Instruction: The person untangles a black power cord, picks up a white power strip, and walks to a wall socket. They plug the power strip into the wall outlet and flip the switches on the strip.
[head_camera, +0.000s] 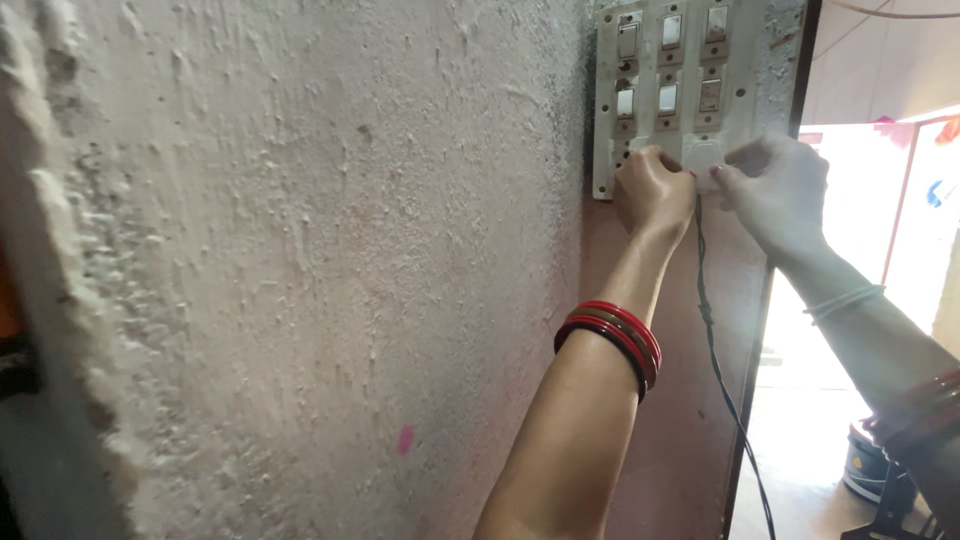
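A white switchboard (650, 60) with several switches is fixed high on the wall. Both my hands are raised to its lower edge. My left hand (652, 190) is curled tight against the board's bottom left part, next to a white plug (704, 160). My right hand (775, 190) pinches that white plug from the right. A thin black cord (715, 350) hangs down from the plug between my forearms. Red bangles (610, 340) circle my left forearm. The socket itself is hidden behind my fingers.
A rough, pale plastered wall (300, 270) fills the left. A dark door frame (765, 330) runs down to the right of the switchboard, with a bright doorway beyond. Low on the right stands a dark container (868, 460) on the floor.
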